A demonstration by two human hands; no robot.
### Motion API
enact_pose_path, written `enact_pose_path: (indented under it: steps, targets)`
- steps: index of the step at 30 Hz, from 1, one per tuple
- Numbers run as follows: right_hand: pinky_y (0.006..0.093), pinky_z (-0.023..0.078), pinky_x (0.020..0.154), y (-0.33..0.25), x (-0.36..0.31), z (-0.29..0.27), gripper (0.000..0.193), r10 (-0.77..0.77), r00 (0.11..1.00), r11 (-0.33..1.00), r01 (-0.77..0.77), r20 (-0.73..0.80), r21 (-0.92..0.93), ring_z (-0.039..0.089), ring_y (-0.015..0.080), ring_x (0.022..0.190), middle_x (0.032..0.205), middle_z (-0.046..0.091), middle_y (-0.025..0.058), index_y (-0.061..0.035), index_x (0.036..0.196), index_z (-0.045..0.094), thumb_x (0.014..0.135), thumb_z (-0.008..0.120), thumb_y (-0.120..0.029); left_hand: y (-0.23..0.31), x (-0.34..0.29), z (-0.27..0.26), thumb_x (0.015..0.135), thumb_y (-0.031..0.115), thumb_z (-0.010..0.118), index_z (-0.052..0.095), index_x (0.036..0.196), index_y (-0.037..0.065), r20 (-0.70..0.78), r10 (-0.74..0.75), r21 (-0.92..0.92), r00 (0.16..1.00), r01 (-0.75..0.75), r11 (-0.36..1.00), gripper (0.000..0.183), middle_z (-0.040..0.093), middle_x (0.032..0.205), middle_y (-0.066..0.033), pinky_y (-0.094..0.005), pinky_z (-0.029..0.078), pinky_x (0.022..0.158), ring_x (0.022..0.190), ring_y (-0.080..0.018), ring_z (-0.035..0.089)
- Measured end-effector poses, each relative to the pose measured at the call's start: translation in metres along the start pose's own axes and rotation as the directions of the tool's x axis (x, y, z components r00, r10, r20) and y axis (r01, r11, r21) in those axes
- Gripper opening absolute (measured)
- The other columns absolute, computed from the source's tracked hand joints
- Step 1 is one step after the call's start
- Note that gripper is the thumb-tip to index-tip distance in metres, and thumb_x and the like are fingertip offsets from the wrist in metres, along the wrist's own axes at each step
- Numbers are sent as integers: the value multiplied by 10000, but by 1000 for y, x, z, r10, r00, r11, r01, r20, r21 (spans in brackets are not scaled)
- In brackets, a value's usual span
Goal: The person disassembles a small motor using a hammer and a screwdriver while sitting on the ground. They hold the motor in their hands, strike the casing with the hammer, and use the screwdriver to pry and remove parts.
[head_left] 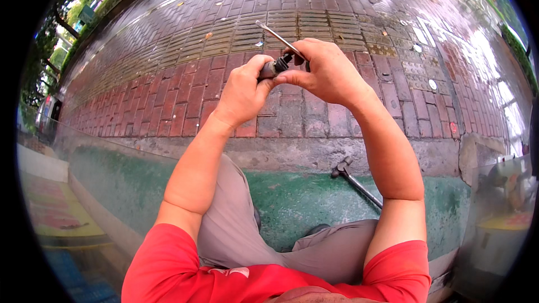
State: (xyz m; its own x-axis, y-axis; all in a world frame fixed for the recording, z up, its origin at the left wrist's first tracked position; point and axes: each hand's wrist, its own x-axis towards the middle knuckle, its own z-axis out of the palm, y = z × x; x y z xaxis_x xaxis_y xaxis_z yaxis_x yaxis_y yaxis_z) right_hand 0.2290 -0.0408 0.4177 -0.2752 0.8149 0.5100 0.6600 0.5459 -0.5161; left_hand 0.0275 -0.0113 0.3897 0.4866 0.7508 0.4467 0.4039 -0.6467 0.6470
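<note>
Both hands meet in front of me, at arm's length over the brick pavement. My left hand [242, 92] is closed around a dark grey cylindrical part [268, 70]. A black, ribbed end piece [284, 62] sticks out of it toward the right. My right hand [328, 73] is closed on a slim metal rod [276, 36] that looks like a screwdriver shaft. Its tip points away and to the left; any handle is hidden by the fingers. The right thumb reaches across beneath the black end and touches or nearly touches the left hand.
A hammer [355, 179] lies on the green-painted step [292, 202], between my right forearm and my legs. Beyond a grey kerb strip [281, 154] spreads wet red paving [185, 98] with ridged tactile tiles. Clear panels stand at both sides; trees and a railing line the far edges.
</note>
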Motion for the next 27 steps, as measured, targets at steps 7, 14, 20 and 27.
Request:
enact_pose_path:
  steps: [7, 14, 20, 27]
  targets:
    - [297, 441, 552, 4, 0, -10, 285, 83, 974, 942, -146, 211, 303, 537, 120, 608, 679, 569, 59, -12, 1062, 663, 896, 681, -243, 0, -1, -2, 822, 71, 715, 570, 1060, 32, 42, 90, -107, 995, -85, 991, 281, 655, 873, -186, -378, 512, 687, 791, -346, 656]
    - [229, 416, 480, 29, -4, -2, 330, 87, 908, 619, -372, 410, 692, 514, 72, 536, 665, 565, 14, -15, 1219, 612, 998, 533, -246, -6, -3, -1, 797, 51, 753, 598, 1091, 12, 41, 131, -110, 991, -126, 986, 335, 663, 894, -79, -286, 522, 697, 792, -138, 639]
    - [242, 432, 478, 40, -8, 9, 366, 111, 897, 383, -435, 427, 815, 527, 90, 545, 703, 570, 25, -17, 1275, 555, 979, 561, -234, -5, -3, 8, 773, 77, 797, 623, 1118, 12, -59, 88, -266, 994, -101, 959, 392, 682, 954, -59, -274, 537, 736, 846, -124, 640]
    - [223, 434, 489, 43, -6, 4, 479, 77, 911, 461, -394, 406, 795, 537, 86, 582, 817, 597, 29, -8, 1300, 521, 883, 682, -180, -12, -2, 16, 733, 42, 804, 641, 1090, 18, -181, 102, -283, 978, -151, 947, 394, 680, 992, -92, -285, 532, 770, 872, -163, 656]
